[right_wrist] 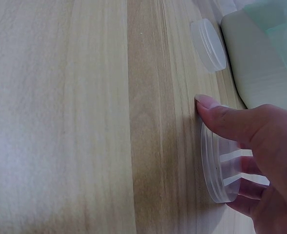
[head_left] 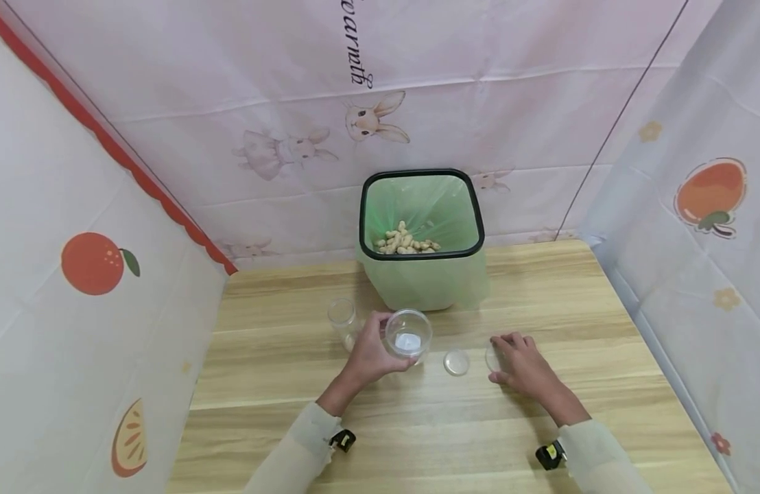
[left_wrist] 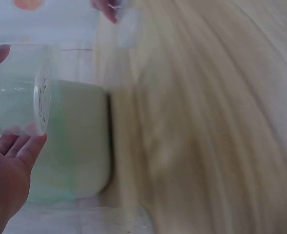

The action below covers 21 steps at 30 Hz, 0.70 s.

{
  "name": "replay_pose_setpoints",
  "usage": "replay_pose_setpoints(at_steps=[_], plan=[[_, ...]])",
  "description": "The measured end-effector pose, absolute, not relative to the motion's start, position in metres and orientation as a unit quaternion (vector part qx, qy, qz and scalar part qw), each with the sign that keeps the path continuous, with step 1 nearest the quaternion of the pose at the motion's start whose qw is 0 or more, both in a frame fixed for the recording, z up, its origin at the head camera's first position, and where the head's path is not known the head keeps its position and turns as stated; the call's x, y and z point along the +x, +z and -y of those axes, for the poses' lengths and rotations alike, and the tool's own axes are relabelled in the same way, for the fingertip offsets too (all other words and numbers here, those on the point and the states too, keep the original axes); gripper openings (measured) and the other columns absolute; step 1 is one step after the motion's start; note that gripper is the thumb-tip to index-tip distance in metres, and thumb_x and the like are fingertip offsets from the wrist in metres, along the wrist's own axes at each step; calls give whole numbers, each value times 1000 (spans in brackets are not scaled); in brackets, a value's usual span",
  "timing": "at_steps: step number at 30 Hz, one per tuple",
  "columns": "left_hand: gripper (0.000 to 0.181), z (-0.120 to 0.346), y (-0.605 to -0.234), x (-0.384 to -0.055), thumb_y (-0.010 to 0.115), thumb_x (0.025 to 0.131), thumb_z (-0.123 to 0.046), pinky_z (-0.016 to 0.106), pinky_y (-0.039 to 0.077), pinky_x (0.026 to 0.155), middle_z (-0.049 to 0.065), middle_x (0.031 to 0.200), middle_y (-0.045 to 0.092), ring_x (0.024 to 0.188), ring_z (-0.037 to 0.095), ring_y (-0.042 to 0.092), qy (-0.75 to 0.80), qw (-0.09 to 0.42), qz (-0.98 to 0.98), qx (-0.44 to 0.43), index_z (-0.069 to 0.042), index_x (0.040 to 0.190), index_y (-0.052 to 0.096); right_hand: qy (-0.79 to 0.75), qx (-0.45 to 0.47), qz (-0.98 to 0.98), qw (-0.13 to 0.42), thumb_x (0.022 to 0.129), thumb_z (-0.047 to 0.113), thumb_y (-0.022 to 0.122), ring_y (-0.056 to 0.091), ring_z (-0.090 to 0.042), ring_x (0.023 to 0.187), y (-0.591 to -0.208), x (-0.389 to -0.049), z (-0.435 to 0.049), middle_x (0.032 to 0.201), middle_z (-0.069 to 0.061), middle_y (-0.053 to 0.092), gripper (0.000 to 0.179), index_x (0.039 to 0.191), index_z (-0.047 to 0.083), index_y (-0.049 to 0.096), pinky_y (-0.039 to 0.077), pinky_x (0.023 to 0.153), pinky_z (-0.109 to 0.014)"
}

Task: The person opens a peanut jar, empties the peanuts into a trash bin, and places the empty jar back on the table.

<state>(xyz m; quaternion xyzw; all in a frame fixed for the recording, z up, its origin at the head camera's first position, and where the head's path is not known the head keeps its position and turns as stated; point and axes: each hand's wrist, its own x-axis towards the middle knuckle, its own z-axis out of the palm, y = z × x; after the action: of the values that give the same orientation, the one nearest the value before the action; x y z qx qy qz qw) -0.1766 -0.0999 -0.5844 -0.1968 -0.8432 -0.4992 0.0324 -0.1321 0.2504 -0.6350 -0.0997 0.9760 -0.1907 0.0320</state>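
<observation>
My left hand (head_left: 372,351) grips a clear plastic jar (head_left: 408,332) above the table, thumb on one side and fingers on the other. Something white shows through the jar's open mouth. The left wrist view has the jar (left_wrist: 21,90) from the side, fingers along its wall. On the table to the right, my right hand (head_left: 523,363) holds a large clear lid (head_left: 494,358) by its rim between thumb and fingers. In the right wrist view the lid (right_wrist: 212,168) touches or nearly touches the wood. A smaller clear lid (head_left: 457,363) lies between the two hands.
Behind the hands stands a bin (head_left: 423,278) with a black rim and a pale green liner, peanuts (head_left: 402,240) inside. Left of the jar is a tall clear container (head_left: 343,314). Printed curtains (head_left: 293,199) border the wooden table (head_left: 454,439) at the back and sides.
</observation>
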Motion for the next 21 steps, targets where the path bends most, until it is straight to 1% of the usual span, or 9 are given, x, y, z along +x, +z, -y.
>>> replay_pose_setpoints(at_steps=[3, 8, 18, 21], plan=[[89, 101, -594, -178, 100, 57, -26, 36, 56, 97, 9, 124, 64, 114, 22, 65, -496, 16, 848, -187, -9, 130, 51, -192, -98, -976, 34, 79, 34, 91, 53, -43, 119, -634, -131, -249, 139, -26, 56, 80, 144, 2, 58, 53, 94, -56], [91, 103, -608, -179, 100, 57, -25, 42, 54, 101, 15, 125, 66, 114, 25, 64, -489, -4, 853, -182, -10, 132, 52, -194, -94, -976, 39, 79, 34, 91, 52, -42, 119, -634, -131, -248, 140, -26, 55, 81, 145, 3, 58, 53, 94, -56], [94, 105, -624, -182, 101, 58, -26, 40, 55, 103, 8, 128, 63, 119, 22, 63, -489, -19, 855, -170, -10, 136, 51, -186, -96, -977, 39, 79, 34, 90, 53, -42, 118, -634, -132, -249, 140, -26, 56, 80, 145, 3, 58, 53, 94, -56], [95, 106, -628, -182, 101, 58, -25, 42, 53, 105, 10, 129, 63, 119, 23, 62, -491, -23, 854, -167, -9, 136, 50, -187, -97, -977, 39, 79, 34, 90, 53, -41, 118, -635, -132, -250, 139, -26, 56, 80, 145, 3, 58, 54, 93, -56]])
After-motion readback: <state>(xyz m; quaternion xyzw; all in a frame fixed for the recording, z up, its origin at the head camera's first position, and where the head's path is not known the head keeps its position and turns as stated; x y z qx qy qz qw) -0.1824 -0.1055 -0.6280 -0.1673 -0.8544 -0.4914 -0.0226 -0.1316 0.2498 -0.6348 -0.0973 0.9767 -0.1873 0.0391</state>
